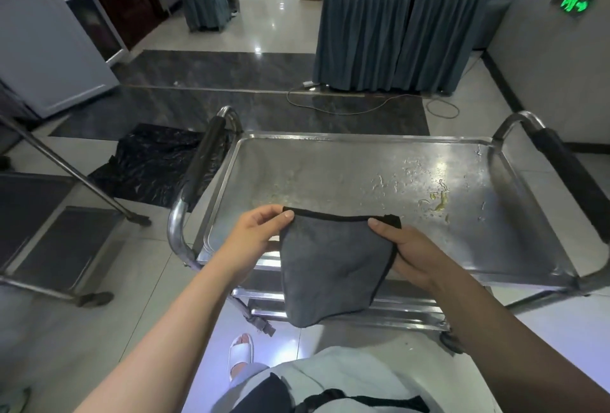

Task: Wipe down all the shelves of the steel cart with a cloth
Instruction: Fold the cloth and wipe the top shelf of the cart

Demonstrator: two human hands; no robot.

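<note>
I see both hands up over the near edge of the steel cart (363,162). Left hand (254,234) pinches the grey cloth (333,267) at its top left corner, right hand (406,251) grips the right edge. Cloth hangs off the top shelf (330,178); greasy smears (439,198) sit at far right.
</note>
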